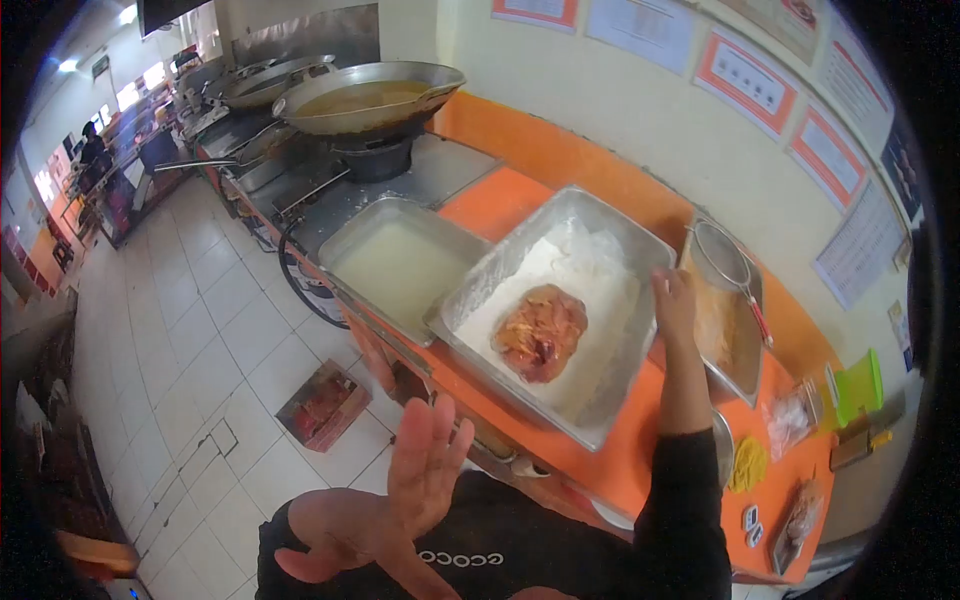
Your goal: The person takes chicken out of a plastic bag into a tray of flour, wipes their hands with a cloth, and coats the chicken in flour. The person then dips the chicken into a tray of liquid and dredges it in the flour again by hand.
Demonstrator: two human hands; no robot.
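Observation:
My left hand [410,500] is raised palm-up in front of my body, fingers spread and holding nothing. At the far right side of a deep metal tray [612,405], my right hand [673,300] has its fingers closed over the rim. White flour [580,245] covers much of the tray's bottom. A mound of raw, reddish-orange meat pieces [543,330] sits on the flour, apart from both hands. Left of this tray is a second metal tray [440,250] of cloudy pale liquid [400,265], partly under its edge.
A wok of oil [370,97] stands on a burner at the back left. On the right, a strainer [722,252] lies across another metal tray [745,375]. Yellow rubber bands [748,464] and a green container [858,387] are nearby. A box [323,405] sits on the tiled floor.

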